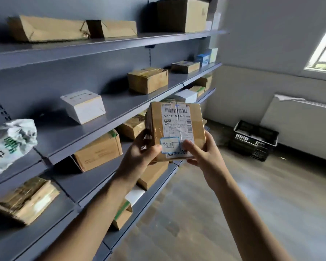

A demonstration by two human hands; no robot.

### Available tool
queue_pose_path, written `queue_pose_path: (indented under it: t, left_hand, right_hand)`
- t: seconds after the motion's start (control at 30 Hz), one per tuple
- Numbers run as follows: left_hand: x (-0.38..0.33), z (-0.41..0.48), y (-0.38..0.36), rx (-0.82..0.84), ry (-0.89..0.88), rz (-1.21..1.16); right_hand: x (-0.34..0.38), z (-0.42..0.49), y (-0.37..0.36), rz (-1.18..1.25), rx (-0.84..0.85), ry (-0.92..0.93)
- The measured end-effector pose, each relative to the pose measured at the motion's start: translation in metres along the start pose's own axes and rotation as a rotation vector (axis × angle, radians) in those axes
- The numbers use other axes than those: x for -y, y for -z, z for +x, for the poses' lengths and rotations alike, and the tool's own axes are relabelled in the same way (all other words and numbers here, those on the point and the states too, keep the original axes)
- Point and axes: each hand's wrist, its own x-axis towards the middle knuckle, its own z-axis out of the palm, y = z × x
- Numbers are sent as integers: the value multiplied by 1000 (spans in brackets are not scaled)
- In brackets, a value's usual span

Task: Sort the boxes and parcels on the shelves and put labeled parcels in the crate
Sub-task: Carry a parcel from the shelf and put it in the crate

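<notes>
Box (177,129) with a label is up by the shelves (120,107), gripped by my left hand (139,150) and right hand (205,153), so I should hold tight and carry it to the crate (254,140).

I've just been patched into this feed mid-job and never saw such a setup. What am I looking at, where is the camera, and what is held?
There is no machine here: a person works with bare hands, and the single picture comes from a wide-angle camera worn on their head, looking forward and down. The left hand and right hand together hold a brown cardboard parcel, thumbs on its front. It carries a printed shipping label with a barcode and a smaller blue-bordered sticker with handwriting. To the left stand grey shelves with more cardboard boxes, a white box and a crumpled white bag. A black crate sits on the floor further back.
</notes>
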Motion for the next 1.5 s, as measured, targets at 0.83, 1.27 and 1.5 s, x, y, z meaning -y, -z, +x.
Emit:
queue_pose_path:
  t: [0.83,1.27,1.5]
  left_hand:
    - [62,430,-272,355,55,-197]
    - [85,620,-465,599,33,-220]
    - [89,725,-579,590,55,-210]
  right_hand:
    - [-14,332,293,-197,-448,-43]
    - [-45,488,506,-122,-506,-29]
    - [-38,587,631,-148,-480,-37]
